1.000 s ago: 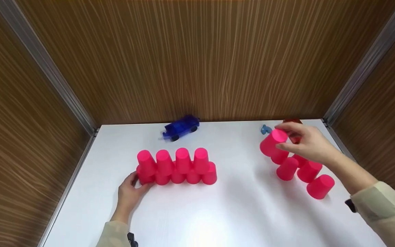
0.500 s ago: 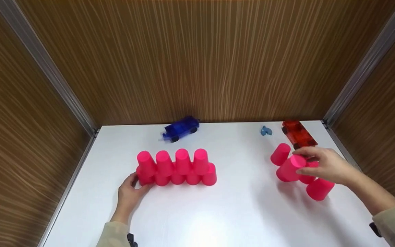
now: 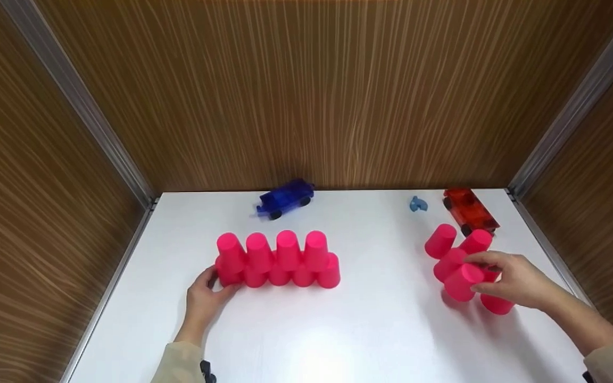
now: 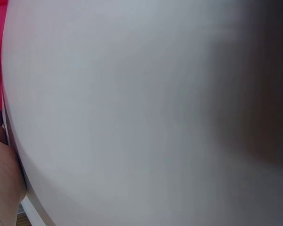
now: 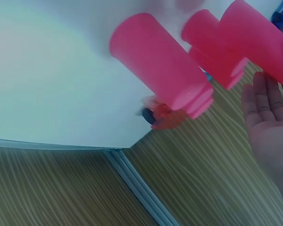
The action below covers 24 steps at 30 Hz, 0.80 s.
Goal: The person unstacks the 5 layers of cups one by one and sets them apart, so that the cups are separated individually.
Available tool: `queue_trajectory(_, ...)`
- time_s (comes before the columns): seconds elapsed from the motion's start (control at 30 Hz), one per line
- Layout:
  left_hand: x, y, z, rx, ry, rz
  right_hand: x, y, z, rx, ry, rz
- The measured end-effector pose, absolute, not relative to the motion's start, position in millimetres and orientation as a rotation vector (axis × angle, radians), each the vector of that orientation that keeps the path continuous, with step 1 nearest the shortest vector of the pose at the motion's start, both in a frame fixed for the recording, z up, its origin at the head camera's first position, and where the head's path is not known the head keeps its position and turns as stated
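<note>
Pink cup (image 3: 459, 286) is pinched in the right hand (image 3: 516, 280) (red car (image 3: 469, 208) beyond it); the left hand (image 3: 203, 303) grips the bottom-row end cup (image 3: 228, 277).

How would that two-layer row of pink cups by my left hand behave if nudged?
The upper cups would probably topple or slide, since they stand on the lower cups. Your left hand, at one end, likely steadies only that end. All look smooth and undented, so probably fairly stiff.
</note>
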<state>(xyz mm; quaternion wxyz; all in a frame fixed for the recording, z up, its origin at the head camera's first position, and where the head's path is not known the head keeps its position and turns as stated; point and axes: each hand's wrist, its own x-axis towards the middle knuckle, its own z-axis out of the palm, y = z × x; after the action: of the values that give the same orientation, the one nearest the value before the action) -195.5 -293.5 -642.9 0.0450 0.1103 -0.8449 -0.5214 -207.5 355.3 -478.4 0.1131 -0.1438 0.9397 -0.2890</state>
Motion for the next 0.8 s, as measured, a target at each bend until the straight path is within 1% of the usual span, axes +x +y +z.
queue_trajectory(0.37,-198,-295,-644,0.331,-2.579,-1.605,-208,359,-494,-0.389,2.723,-0.764)
queue_trajectory(0.8,-197,-296,-645,0.294,-2.559,-1.61,-212,359,-497,-0.401,2.719,-0.665)
